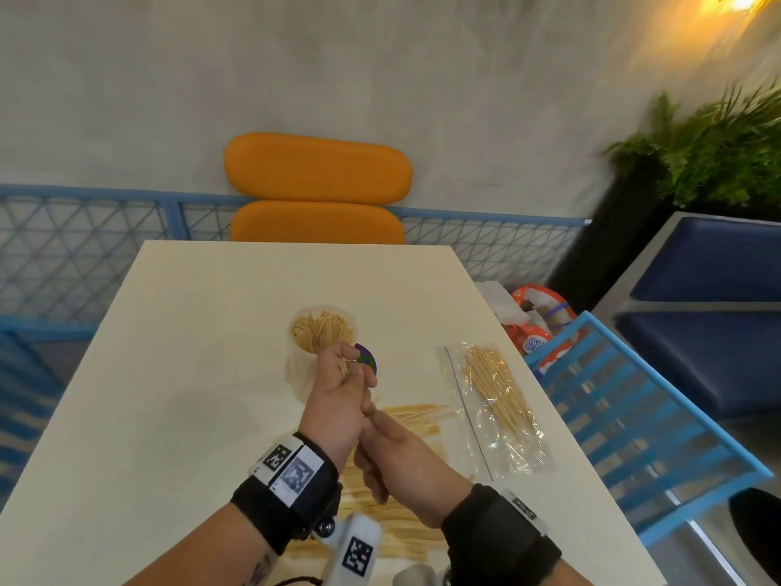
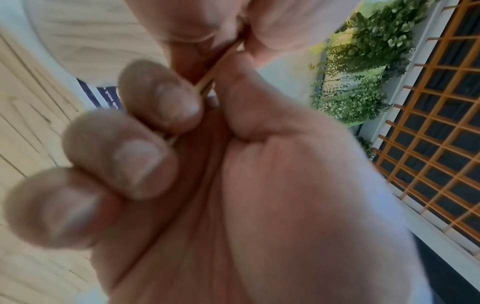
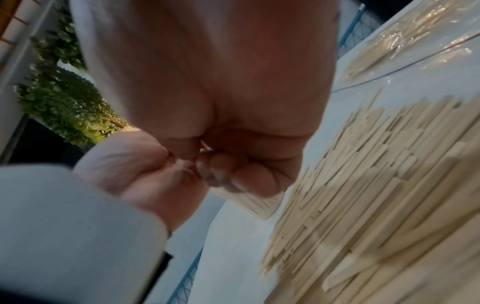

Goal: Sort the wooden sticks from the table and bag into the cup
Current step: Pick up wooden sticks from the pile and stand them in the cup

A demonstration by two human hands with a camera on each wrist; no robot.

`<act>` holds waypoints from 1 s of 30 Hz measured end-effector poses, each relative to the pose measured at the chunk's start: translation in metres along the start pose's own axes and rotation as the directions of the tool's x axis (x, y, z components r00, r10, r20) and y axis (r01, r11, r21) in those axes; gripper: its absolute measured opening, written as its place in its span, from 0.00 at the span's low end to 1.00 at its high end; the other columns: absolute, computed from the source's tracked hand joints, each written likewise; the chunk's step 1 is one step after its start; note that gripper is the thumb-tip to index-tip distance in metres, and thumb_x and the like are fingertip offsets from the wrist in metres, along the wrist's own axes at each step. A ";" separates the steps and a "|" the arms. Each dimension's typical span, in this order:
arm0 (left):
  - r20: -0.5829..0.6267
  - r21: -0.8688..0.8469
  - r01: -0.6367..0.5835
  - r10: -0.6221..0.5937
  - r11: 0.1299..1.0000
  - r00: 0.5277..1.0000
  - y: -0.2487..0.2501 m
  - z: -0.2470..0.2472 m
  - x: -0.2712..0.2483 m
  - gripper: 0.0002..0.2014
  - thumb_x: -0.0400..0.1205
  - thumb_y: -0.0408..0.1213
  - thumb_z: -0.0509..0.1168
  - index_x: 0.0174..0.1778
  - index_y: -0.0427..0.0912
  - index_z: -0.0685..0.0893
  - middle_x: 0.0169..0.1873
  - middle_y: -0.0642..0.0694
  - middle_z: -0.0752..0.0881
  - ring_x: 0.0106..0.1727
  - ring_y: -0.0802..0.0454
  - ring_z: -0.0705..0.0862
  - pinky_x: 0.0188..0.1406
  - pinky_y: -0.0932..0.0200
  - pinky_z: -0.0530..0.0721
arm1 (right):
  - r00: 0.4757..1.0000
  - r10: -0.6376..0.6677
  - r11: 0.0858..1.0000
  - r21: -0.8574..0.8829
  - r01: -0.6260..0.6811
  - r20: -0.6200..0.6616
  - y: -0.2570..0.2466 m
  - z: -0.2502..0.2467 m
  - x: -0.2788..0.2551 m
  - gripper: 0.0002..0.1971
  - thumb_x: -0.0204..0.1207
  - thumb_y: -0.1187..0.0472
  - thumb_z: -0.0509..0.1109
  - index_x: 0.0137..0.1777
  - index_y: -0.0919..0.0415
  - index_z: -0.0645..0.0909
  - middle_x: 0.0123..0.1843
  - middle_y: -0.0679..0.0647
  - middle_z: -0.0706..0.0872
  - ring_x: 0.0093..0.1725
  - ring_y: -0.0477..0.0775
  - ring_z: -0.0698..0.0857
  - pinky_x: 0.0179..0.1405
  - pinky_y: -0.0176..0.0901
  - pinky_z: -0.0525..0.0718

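Above the surface [image 1: 181,353], beside the cup [image 1: 323,332]: left grip [image 1: 338,399] curled round thin sticks [image 2: 207,82]; right grip [image 1: 393,454] pinching their other end

Warm lamp [image 1: 744,0] glare burns at one o'clock in the head view, whose edges bow and smear. Both wrist views are soft, the fingers [image 2: 145,164] blurred; the bag [image 3: 415,41] glints.

The right hand [image 3: 221,102] is seen from behind, fingers curled against the left hand [image 3: 145,174]. Wooden sticks [image 3: 376,205] are spread on the table [image 3: 233,236], beside a clear bag [image 3: 415,41].
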State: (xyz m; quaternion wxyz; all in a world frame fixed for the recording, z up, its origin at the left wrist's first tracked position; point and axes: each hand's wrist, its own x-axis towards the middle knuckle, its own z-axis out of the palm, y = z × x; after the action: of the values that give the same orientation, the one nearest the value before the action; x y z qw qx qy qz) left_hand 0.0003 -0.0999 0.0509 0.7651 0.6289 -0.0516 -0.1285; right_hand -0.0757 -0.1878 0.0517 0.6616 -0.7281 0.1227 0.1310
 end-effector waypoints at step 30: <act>0.140 0.629 -0.392 0.399 0.671 0.906 0.066 -0.067 0.083 0.18 0.86 0.33 0.63 0.59 0.66 0.78 0.42 0.55 0.90 0.44 0.59 0.90 0.54 0.49 0.89 | 0.890 -0.415 0.795 -0.551 0.253 -0.190 -0.038 -0.024 0.105 0.19 0.84 0.65 0.62 0.70 0.45 0.79 0.71 0.40 0.76 0.73 0.45 0.68 0.61 0.17 0.62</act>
State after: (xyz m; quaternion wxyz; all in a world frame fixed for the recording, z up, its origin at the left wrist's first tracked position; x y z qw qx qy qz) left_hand 0.1047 -0.0464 0.0943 0.5118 0.8266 -0.2236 0.0688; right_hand 0.0363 -0.2089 0.0526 0.4300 -0.8984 0.0507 -0.0742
